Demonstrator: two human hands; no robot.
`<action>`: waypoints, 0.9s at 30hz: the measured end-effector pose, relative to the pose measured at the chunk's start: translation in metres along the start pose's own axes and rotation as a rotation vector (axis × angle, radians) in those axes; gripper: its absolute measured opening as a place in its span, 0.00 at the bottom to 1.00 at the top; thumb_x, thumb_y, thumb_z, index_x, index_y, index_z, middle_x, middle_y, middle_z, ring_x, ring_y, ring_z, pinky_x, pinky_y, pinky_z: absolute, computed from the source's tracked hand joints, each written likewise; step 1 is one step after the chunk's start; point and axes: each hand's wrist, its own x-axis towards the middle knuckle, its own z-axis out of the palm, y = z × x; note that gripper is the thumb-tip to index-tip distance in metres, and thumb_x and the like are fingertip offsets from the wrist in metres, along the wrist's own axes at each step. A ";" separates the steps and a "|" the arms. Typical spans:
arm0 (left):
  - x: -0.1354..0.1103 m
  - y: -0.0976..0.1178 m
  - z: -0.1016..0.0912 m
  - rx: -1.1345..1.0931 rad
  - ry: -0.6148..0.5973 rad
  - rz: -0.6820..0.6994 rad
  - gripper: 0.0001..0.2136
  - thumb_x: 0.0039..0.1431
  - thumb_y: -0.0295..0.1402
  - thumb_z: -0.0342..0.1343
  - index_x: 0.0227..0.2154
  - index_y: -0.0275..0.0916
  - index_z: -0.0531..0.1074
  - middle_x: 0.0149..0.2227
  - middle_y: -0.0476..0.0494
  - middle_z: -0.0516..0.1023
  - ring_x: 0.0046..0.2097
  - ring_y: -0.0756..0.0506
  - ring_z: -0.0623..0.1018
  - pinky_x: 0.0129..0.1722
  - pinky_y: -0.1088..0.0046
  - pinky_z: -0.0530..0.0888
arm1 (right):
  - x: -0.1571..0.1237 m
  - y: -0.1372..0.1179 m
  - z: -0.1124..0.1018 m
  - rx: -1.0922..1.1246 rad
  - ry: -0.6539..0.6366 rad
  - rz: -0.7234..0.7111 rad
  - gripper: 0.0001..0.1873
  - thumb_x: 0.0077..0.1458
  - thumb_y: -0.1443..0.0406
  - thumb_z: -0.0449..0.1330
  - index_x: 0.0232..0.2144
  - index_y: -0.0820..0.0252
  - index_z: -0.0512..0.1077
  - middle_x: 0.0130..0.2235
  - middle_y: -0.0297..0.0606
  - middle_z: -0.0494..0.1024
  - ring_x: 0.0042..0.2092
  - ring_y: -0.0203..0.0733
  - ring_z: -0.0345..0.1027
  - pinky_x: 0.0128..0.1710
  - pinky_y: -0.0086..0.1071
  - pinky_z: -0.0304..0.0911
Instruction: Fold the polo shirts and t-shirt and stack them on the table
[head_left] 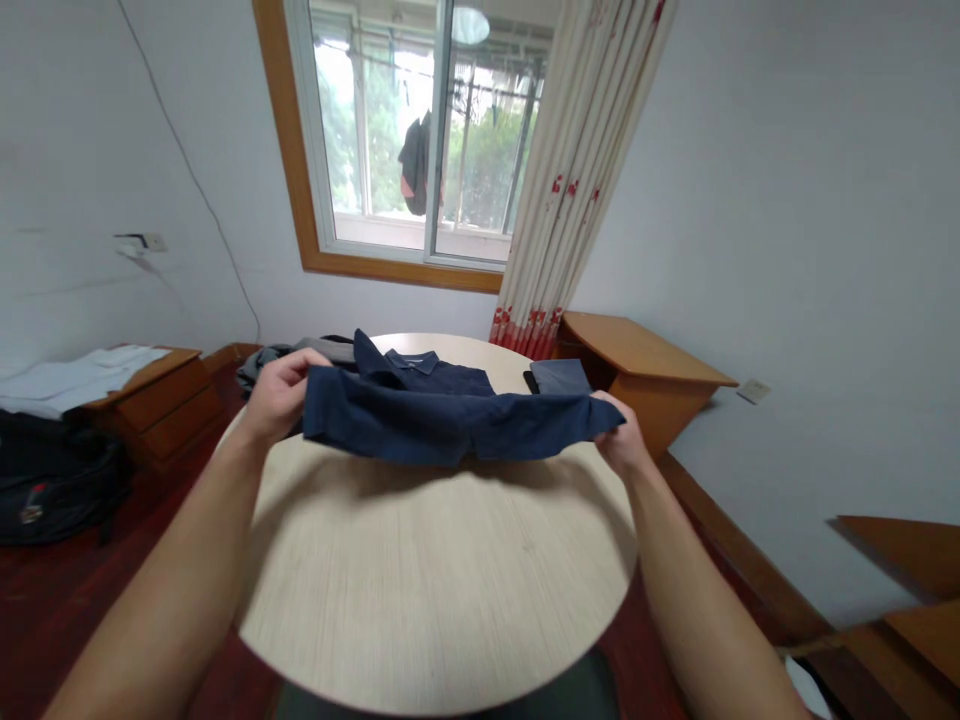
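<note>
Both hands are closed on a navy polo shirt (450,415). The left hand (281,395) has the left end bunched in its fingers, and the right hand (622,435) pinches the right end between thumb and fingers. The shirt is stretched out flat between them, folded lengthwise. Its front edge is lifted a bit off the round, pale wood worktop (435,590) and throws a shadow underneath. The collar end lies further back, towards the far edge of the worktop. I honestly can't tell how much of the back part actually rests on the surface.

Other stuff on there:
- A pile of grey clothes (262,365) sits at the far left edge, right behind the left hand.
- A folded grey cloth (561,376) is at the far right edge, just beyond the shirt.
- The near half of the worktop is bare wood.

Around the room, a wooden cabinet (637,365) stands past the right edge. A low drawer unit (161,400) is off to the left with a white cloth (82,375) on top, and a black bag (52,480) sits on the floor beside it. Straight ahead is a window (405,130) with a dark garment (416,160) hanging outside and a curtain (577,170) bunched up on its right side.
</note>
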 end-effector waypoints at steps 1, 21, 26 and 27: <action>-0.006 0.019 -0.013 0.010 -0.148 -0.027 0.14 0.45 0.42 0.69 0.22 0.39 0.73 0.22 0.46 0.75 0.23 0.48 0.73 0.21 0.73 0.71 | -0.008 -0.015 -0.019 -0.012 -0.112 0.037 0.16 0.40 0.55 0.72 0.25 0.56 0.71 0.27 0.33 0.74 0.29 0.38 0.69 0.29 0.30 0.67; -0.019 -0.065 0.069 0.891 -0.349 -0.228 0.15 0.66 0.39 0.57 0.52 0.39 0.71 0.52 0.40 0.74 0.49 0.42 0.77 0.47 0.60 0.77 | 0.016 0.033 0.110 -1.009 -0.602 0.145 0.26 0.57 0.54 0.62 0.54 0.63 0.72 0.51 0.50 0.78 0.50 0.52 0.73 0.51 0.40 0.66; -0.022 -0.086 0.074 0.894 -0.184 -0.230 0.17 0.66 0.39 0.57 0.54 0.38 0.70 0.54 0.38 0.72 0.50 0.41 0.76 0.48 0.58 0.76 | 0.021 0.049 0.144 -1.250 -0.588 0.150 0.24 0.60 0.55 0.57 0.53 0.62 0.71 0.55 0.53 0.73 0.52 0.55 0.72 0.48 0.40 0.66; -0.021 -0.087 0.073 0.887 -0.152 -0.224 0.17 0.66 0.39 0.57 0.54 0.38 0.70 0.54 0.38 0.72 0.51 0.41 0.76 0.48 0.58 0.76 | 0.024 0.049 0.147 -1.268 -0.595 0.141 0.20 0.60 0.59 0.56 0.51 0.62 0.73 0.53 0.53 0.75 0.51 0.55 0.73 0.48 0.40 0.66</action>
